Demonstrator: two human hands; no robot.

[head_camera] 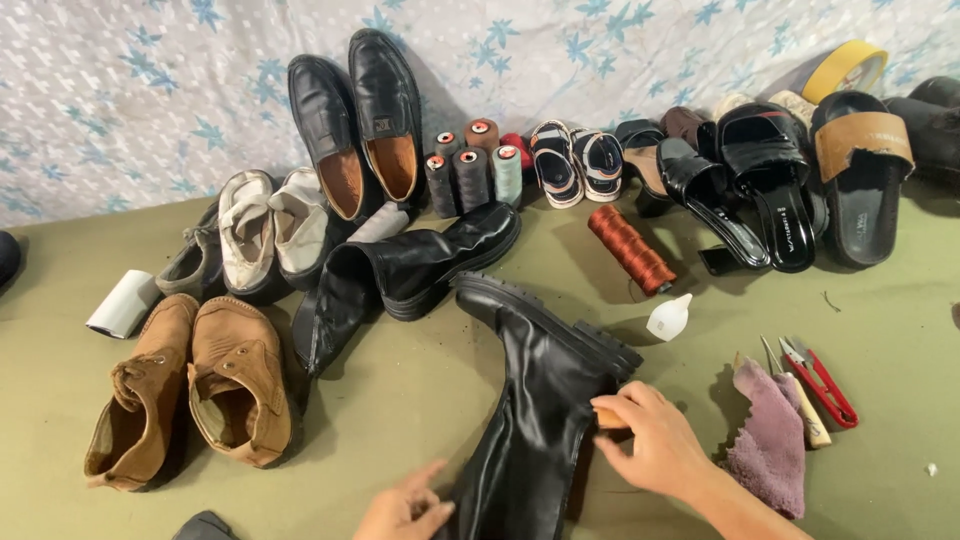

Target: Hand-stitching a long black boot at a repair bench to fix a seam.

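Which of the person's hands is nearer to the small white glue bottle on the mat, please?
Right. The right hand lies just below the small white glue bottle, beside the heel of the black boot. The left hand is farther away, across the boot's shaft.

head view, looking steeply down, close

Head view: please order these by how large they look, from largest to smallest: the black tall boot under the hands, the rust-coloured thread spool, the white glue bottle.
1. Black tall boot, though nearest the camera.
2. Rust-coloured thread spool.
3. White glue bottle.
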